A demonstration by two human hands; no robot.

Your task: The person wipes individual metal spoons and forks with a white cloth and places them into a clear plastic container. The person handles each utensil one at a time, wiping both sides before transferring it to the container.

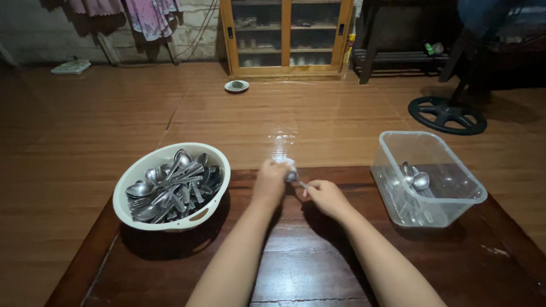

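We hold one spoon (297, 179): left hand (271, 182) wrapping its bowl in white cloth (284, 162), right hand (324, 196) pinching the handle, near the table's far edge (341, 169); bare tabletop between cream bowl (215, 165) and clear tub (455, 207).

Round cream plastic basket (129, 179) heaped with metal spoons (170, 190) on dark wooden table (307, 256), left; clear rectangular plastic tub (449, 199) right, few spoons (412, 182) inside; hands between; wooden glass-door cabinet (287, 37) behind, small dish (236, 86) before it

One head-worn camera looked down and forward from close above the hands (298, 190), over the dark wooden surface (296, 267).
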